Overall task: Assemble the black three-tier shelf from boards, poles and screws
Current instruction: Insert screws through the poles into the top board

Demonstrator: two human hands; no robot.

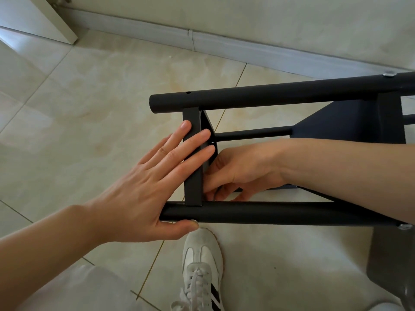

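Both hands at the end board of a black metal shelf frame (280, 153) lying on its side on the beige tiled floor (89, 97).

Left hand (143, 187), grip spread, lies flat on the black triangular end board (192, 176), thumb against a silver screw (192, 221) in the near black round pole (269, 213). Right hand (242, 171) reaches behind the board, fingers curled; what they pinch, I cannot tell.

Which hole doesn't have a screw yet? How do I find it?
Find the black shelf lying on its side on the tile floor. Take its far pole, by the wall, and follow it to its left end. The hole is a small dark dot there, while the pole's other end has a silver screw.
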